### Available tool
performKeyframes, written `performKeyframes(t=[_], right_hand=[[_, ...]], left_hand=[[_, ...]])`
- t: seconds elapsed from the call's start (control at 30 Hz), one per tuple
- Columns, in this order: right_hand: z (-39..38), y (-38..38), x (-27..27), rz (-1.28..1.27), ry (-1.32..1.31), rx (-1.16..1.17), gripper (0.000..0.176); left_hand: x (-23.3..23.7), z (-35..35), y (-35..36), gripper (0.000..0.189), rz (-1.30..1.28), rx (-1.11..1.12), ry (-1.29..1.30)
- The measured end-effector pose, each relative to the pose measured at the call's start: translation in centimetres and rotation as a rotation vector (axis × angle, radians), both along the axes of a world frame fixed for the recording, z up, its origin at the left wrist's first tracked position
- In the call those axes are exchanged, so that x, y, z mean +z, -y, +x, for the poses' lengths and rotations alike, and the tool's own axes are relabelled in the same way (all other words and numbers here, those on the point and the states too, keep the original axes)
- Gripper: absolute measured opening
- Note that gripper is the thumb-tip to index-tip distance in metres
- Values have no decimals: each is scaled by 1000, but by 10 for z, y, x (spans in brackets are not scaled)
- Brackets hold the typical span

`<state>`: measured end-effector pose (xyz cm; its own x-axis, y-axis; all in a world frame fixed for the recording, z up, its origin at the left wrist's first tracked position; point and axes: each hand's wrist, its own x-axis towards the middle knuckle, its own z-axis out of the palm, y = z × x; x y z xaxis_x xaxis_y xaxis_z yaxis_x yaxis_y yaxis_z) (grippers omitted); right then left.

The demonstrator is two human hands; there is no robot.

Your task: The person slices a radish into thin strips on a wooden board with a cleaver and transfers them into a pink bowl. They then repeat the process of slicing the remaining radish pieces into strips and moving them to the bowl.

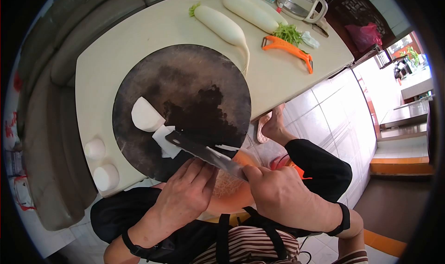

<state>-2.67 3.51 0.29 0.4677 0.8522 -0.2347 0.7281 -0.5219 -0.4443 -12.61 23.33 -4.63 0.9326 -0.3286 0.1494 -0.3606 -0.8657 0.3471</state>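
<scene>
Brown-and-white striped clothing with black straps (252, 245) fills the bottom of the head view, below the person's two bare hands. Right hand (280, 190): closed firmly around the handle of a broad, dark metal knife (192, 148), whose blade slants forward and leftward from the fist. Left hand (187, 192): fingers bent and bunched beside the blade at the near edge of a round, dark, stained chopping board (171, 78); I cannot tell whether they grip anything.

Thin white strips (227, 147) lie by the blade, ahead of the right fist. Flat white slices (167, 141) rest on the board ahead of the left hand, partly overlapped by the knife's tip; just beyond them sits a thick white radish piece (147, 114). Below the board, between the hands, an orange bowl (243, 200) contains pale shreds.

Two short white radish chunks (106, 177) stand on the cream tabletop (97, 69), left of the left hand. Well beyond both hands lie long whole white radishes (220, 25) and an orange peeler (287, 46).
</scene>
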Motion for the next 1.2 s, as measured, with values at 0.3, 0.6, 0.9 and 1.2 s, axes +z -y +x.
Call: performKeyframes(t=[0.3,0.6,0.9,1.2], right_hand=[[-5,15,21,-36,-48,59,23],[-5,18,23,-75,-46,58,21],[-1,5,4,6,19,72,23],[-4,16,20,-26,-54,58,23]], left_hand=[[2,-3,-2,37,-7,-9,-25],[2,-2,-2,34,0,-10,2],[0,-1,0,38,23,-3,35],[2,-3,-1,35,5,-15,-10]])
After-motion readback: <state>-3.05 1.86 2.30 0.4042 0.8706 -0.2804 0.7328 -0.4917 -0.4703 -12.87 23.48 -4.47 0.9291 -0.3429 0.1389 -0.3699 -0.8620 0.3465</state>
